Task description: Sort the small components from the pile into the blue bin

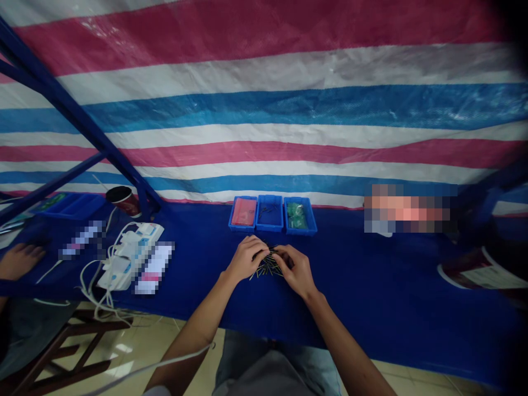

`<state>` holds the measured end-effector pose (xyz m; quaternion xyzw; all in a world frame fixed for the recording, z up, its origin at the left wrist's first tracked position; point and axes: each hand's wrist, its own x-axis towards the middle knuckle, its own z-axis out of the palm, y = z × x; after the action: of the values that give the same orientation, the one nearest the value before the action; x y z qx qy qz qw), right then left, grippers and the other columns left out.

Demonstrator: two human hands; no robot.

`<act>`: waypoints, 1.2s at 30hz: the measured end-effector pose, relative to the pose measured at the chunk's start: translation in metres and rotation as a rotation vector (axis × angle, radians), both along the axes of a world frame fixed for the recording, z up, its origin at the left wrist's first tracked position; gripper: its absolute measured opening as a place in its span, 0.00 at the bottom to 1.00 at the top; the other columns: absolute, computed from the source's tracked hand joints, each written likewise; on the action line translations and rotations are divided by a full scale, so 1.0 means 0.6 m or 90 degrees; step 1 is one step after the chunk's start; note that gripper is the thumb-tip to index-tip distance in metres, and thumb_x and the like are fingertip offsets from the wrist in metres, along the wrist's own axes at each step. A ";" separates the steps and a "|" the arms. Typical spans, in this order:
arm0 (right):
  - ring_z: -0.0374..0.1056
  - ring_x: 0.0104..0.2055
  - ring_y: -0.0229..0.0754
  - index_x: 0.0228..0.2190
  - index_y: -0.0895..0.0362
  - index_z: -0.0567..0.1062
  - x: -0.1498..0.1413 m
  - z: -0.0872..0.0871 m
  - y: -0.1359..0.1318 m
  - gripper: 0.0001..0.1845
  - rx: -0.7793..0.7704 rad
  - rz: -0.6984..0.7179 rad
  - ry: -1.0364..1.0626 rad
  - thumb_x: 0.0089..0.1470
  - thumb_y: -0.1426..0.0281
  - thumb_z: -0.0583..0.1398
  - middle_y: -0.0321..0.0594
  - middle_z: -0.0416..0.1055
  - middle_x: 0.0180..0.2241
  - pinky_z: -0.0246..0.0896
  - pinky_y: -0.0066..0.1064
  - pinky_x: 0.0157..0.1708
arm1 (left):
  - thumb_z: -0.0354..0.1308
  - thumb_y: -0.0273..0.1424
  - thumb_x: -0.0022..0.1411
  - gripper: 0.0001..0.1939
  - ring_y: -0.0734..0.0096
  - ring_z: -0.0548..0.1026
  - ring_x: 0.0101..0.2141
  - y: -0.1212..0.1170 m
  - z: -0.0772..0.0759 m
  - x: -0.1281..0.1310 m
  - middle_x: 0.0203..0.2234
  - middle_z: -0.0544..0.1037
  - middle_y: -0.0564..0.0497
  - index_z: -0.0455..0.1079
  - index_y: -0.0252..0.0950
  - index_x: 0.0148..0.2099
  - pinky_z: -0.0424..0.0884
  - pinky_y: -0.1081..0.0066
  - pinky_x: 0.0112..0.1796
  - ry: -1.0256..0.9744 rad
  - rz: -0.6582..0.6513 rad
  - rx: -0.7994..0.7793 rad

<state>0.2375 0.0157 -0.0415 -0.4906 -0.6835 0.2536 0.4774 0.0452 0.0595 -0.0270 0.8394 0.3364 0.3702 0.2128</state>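
Blue covering spreads over the whole table (355, 302), and just in from the middle of its front edge lies the pile of thin dark sticks (269, 268), with the left hand (248, 257) and right hand (294, 267) bent over it. Both hands are half curled, thumbs and fingertips drawn close together at the top of the pile; whether either has a single stick pinched cannot be told. Each stick looks light and stiff, probably smooth enough to slide and roll against its neighbours; a thumb-and-fingertip pinch near mid-length should suit best, since the loose ends cross and could snag. They overlap too much to count. Towards the table's left end are one white power strip (138, 254) and one hand of a co-worker (22, 260); two dark red cups stand apart, one near the right end (480, 269), one by the back edge at left (126, 202). Near the middle of the back edge sit three blue trays in a row: pink packets (244, 212) left, a few thin dark pieces (269, 209) centre, green packets (297, 214) right. Behind hangs one striped sheet (264, 104).
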 end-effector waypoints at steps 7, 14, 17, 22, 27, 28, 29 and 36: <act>0.70 0.33 0.41 0.41 0.53 0.78 -0.002 0.001 0.002 0.11 0.029 0.029 0.002 0.66 0.64 0.57 0.41 0.74 0.35 0.66 0.33 0.35 | 0.54 0.33 0.71 0.10 0.65 0.73 0.39 -0.001 0.003 0.002 0.34 0.79 0.46 0.74 0.35 0.39 0.67 0.62 0.43 0.015 -0.006 0.008; 0.71 0.33 0.41 0.37 0.54 0.78 -0.001 0.001 0.003 0.11 0.041 0.032 -0.008 0.67 0.65 0.56 0.40 0.74 0.33 0.66 0.32 0.37 | 0.55 0.32 0.70 0.09 0.64 0.74 0.39 -0.001 0.000 0.003 0.34 0.80 0.46 0.75 0.35 0.41 0.66 0.62 0.43 0.022 -0.008 0.011; 0.71 0.32 0.41 0.38 0.54 0.78 0.000 -0.001 0.003 0.11 0.033 0.030 -0.021 0.67 0.65 0.56 0.40 0.74 0.32 0.65 0.32 0.36 | 0.55 0.32 0.70 0.08 0.65 0.74 0.39 -0.001 0.000 0.004 0.34 0.80 0.46 0.74 0.35 0.41 0.66 0.63 0.43 0.021 -0.007 0.011; 0.69 0.31 0.39 0.41 0.54 0.77 0.000 -0.002 0.002 0.11 0.031 0.024 -0.033 0.66 0.64 0.56 0.40 0.74 0.33 0.64 0.30 0.33 | 0.55 0.32 0.70 0.08 0.65 0.74 0.39 -0.002 0.003 0.004 0.34 0.79 0.46 0.74 0.35 0.40 0.66 0.63 0.44 0.014 0.001 0.008; 0.69 0.31 0.39 0.41 0.54 0.77 -0.001 -0.002 0.002 0.10 0.034 0.021 -0.034 0.66 0.65 0.56 0.40 0.73 0.33 0.64 0.30 0.33 | 0.55 0.32 0.70 0.08 0.65 0.74 0.38 -0.004 0.007 0.003 0.34 0.79 0.46 0.74 0.36 0.40 0.67 0.63 0.43 0.009 0.005 0.008; 0.68 0.30 0.39 0.41 0.54 0.77 -0.001 -0.002 0.002 0.10 0.035 0.021 -0.032 0.66 0.66 0.57 0.40 0.73 0.33 0.64 0.30 0.32 | 0.56 0.32 0.69 0.08 0.65 0.74 0.38 -0.004 0.009 0.003 0.34 0.79 0.47 0.74 0.36 0.41 0.67 0.63 0.43 0.009 0.008 0.007; 0.68 0.30 0.39 0.41 0.54 0.77 -0.001 -0.003 0.002 0.09 0.036 0.020 -0.031 0.66 0.66 0.57 0.40 0.73 0.33 0.64 0.30 0.32 | 0.56 0.32 0.69 0.07 0.65 0.74 0.38 -0.004 0.009 0.003 0.34 0.79 0.47 0.74 0.36 0.41 0.67 0.63 0.43 0.010 0.010 0.007; 0.64 0.27 0.36 0.39 0.54 0.77 0.000 -0.008 0.003 0.08 0.050 0.011 -0.037 0.65 0.66 0.58 0.38 0.71 0.32 0.61 0.29 0.30 | 0.56 0.32 0.69 0.08 0.64 0.74 0.39 -0.002 0.006 0.003 0.34 0.79 0.46 0.74 0.35 0.41 0.67 0.62 0.44 0.022 0.000 0.010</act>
<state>0.2372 0.0173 -0.0464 -0.4727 -0.7109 0.2164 0.4737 0.0468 0.0585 -0.0236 0.8472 0.3368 0.3585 0.2005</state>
